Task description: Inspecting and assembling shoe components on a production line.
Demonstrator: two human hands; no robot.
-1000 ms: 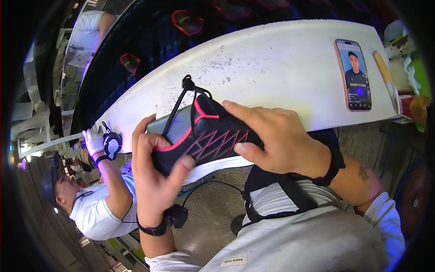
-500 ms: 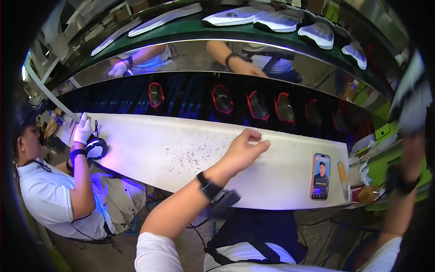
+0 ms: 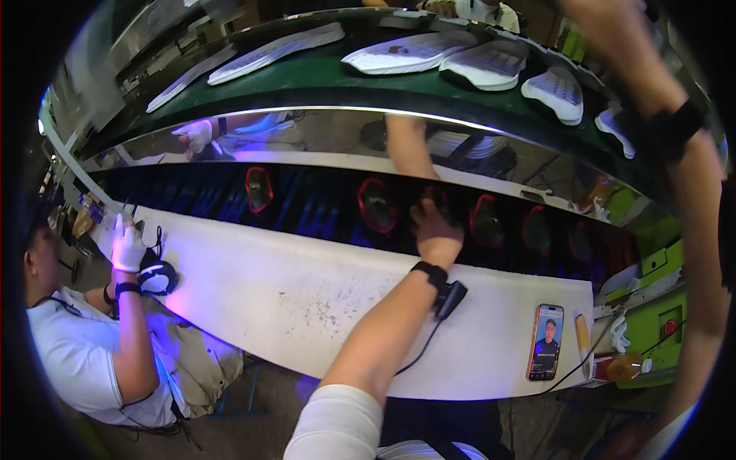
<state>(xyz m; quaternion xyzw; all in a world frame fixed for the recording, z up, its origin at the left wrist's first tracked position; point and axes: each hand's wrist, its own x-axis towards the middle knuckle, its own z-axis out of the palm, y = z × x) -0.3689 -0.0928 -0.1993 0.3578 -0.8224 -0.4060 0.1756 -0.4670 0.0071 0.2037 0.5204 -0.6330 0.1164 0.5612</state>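
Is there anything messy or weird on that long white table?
Yes: dark specks are scattered near the middle of the white table. They look messy because the surface around them is mostly plain. I can't tell if they're scraps or stains.

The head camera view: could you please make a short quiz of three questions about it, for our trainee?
1. Which thing lies beside the phone on the white table?
a) a white sole
b) a tan-handled tool
c) a white glove

2. True or false: the person's left hand is down at the row of red-rimmed dark pieces.

3. Fill in the colour: the white soles lie on a ____ surface.

Key: 1 b; 2 true; 3 green.
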